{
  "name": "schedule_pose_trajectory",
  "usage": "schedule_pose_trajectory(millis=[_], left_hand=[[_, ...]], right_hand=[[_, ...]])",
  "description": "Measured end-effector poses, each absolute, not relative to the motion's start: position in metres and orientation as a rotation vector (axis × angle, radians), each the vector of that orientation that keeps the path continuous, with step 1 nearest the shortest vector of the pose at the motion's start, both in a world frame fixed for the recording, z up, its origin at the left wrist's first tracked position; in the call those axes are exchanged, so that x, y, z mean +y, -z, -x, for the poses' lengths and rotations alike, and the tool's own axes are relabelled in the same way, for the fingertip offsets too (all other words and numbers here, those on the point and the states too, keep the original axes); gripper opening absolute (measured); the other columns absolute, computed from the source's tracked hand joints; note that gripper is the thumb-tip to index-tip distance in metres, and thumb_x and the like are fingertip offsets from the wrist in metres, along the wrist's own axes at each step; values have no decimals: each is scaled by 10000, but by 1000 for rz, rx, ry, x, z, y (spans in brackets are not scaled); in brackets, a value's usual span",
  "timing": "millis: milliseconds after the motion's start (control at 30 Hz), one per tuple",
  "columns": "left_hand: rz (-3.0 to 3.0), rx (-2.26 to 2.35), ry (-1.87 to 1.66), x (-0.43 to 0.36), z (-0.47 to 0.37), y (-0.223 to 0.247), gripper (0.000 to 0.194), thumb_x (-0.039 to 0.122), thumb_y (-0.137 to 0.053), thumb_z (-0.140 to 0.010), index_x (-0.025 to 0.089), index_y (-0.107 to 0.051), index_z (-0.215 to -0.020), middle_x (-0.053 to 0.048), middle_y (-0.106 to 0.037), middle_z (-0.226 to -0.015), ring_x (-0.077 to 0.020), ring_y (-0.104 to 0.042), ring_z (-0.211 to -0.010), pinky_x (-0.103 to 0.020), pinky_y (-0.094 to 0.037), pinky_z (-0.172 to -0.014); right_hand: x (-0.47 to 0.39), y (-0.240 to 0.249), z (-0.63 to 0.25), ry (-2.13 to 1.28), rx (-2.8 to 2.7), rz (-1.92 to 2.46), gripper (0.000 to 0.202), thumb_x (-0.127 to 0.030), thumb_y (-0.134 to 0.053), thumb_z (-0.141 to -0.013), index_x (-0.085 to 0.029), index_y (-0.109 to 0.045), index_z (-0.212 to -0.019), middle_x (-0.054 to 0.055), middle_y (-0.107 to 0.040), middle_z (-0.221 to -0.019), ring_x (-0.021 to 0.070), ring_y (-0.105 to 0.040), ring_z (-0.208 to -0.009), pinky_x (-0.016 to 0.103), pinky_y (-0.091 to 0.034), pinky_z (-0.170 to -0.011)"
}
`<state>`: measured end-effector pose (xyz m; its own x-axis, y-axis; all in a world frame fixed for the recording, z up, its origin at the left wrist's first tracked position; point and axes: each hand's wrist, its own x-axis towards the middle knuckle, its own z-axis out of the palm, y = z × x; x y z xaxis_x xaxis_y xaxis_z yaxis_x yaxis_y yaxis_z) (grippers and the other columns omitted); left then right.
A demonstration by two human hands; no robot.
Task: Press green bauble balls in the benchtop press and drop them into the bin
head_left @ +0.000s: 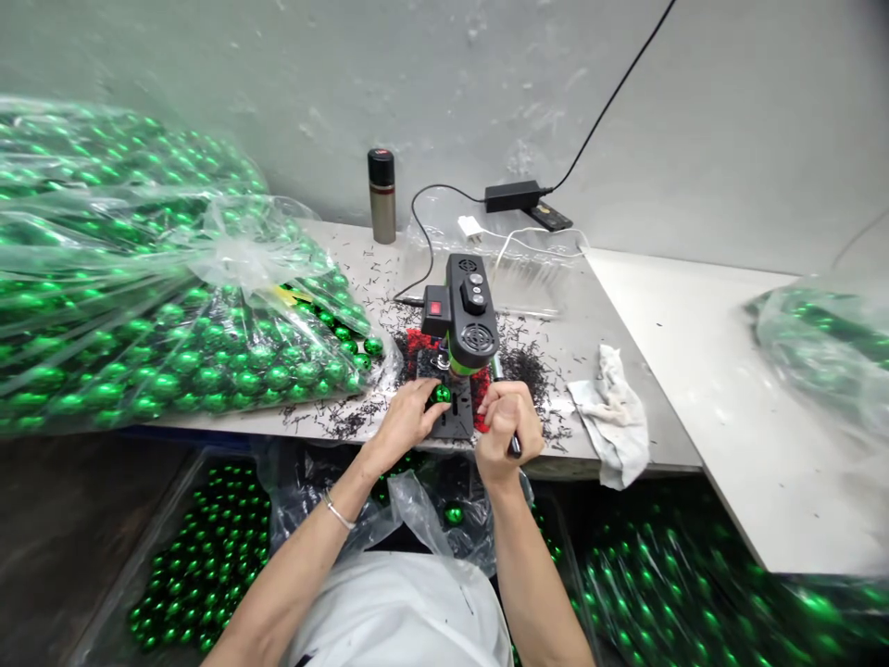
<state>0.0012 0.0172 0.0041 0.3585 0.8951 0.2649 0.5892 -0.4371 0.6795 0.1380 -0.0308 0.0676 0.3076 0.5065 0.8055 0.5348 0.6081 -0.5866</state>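
My left hand (408,413) pinches a shiny green ball (440,395) at the base of a small black bench machine (472,310), under its head. My right hand (511,428) is wrapped round a black-ended lever handle (515,447) at the machine's right side. The machine has a red switch (434,308) on its left and stands on a slotted dark base plate (453,424). Red and black bits lie around it. Another green ball (454,513) rests on the clear plastic over my lap.
A large clear bag (236,264) of green balls fills the left of the table. Behind the machine are a flask (381,196), a power adapter (512,195) with cables and a clear plastic tray (528,289). A white cloth (611,421) lies right; more balls (201,556) sit below.
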Motion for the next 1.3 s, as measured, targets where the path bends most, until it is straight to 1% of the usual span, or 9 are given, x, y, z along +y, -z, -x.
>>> schedule_pose_trajectory(millis=[200, 367, 600, 833, 933, 1067, 1167, 1233, 1300], left_hand=[[-2131, 1288, -953, 18, -7, 5, 312, 345, -701, -899, 198, -701, -1175, -118, -739, -1166, -283, -665, -1086, -438, -505, -974], [-2063, 1270, -1101, 15, -11, 17, 294, 334, -717, -894, 212, -709, -1162, -102, -746, -1162, -269, -650, -1086, -441, -484, -984], [-2068, 1285, -1101, 14, -11, 19, 307, 359, -728, -886, 224, -711, -1161, -94, -741, -1150, -268, -643, -1073, -431, -482, -970], [-2093, 1273, -1154, 14, -12, 23, 321, 355, -727, -888, 200, -708, -1168, -110, -747, -1130, -271, -653, -1048, -438, -498, -941], [-2104, 1266, -1157, 15, -12, 24, 328, 353, -734, -885, 198, -704, -1172, -111, -746, -1133, -266, -655, -1045, -433, -502, -934], [-2099, 1255, -1141, 15, -12, 24, 336, 351, -736, -883, 202, -702, -1182, -106, -748, -1115, -264, -655, -1039, -429, -504, -928], [-2077, 1256, -1133, 17, -14, 22, 335, 342, -744, -875, 196, -707, -1175, -113, -747, -1116, -270, -653, -1039, -437, -499, -934], [-2061, 1254, -1127, 18, -16, 20, 332, 336, -748, -873, 197, -707, -1171, -114, -747, -1119, -275, -649, -1049, -444, -493, -946], [-2043, 1242, -1141, 16, -14, 19, 329, 333, -740, -879, 193, -701, -1174, -117, -744, -1124, -278, -647, -1057, -448, -492, -954]], right_hand=[[-32, -69, -138, 40, -1338, 1024, 331, -181, -394, -976, -226, -433, -651, -7, -491, -649, 135, -524, -625, 294, -426, -577], [-32, -57, -139, 44, -1350, 976, 320, -171, -387, -978, -220, -441, -666, -10, -507, -668, 127, -519, -622, 296, -427, -599], [-25, -18, -143, 167, -1389, 919, 344, -238, -331, -1004, -219, -422, -673, -28, -535, -713, 109, -563, -596, 397, -520, -815], [-23, -7, -143, 152, -1372, 923, 349, -264, -308, -1017, -225, -416, -688, -32, -518, -730, 122, -608, -627, 442, -515, -880], [-24, -4, -146, 128, -1392, 925, 351, -261, -292, -1027, -224, -414, -700, -30, -514, -750, 118, -619, -664, 427, -504, -905], [-25, 1, -152, 186, -1548, 925, 319, -241, -341, -1018, -221, -439, -715, -22, -539, -766, 119, -625, -697, 389, -505, -872], [-25, -9, -153, 188, -1524, 908, 337, -224, -350, -1009, -217, -434, -683, -18, -541, -734, 121, -593, -661, 382, -503, -819], [-26, -27, -151, 158, -1445, 895, 364, -212, -365, -1001, -216, -418, -641, -18, -524, -686, 121, -554, -625, 345, -484, -723], [-27, -52, -149, 99, -1368, 915, 382, -195, -392, -993, -215, -418, -612, -18, -501, -638, 121, -528, -599, 296, -425, -605]])
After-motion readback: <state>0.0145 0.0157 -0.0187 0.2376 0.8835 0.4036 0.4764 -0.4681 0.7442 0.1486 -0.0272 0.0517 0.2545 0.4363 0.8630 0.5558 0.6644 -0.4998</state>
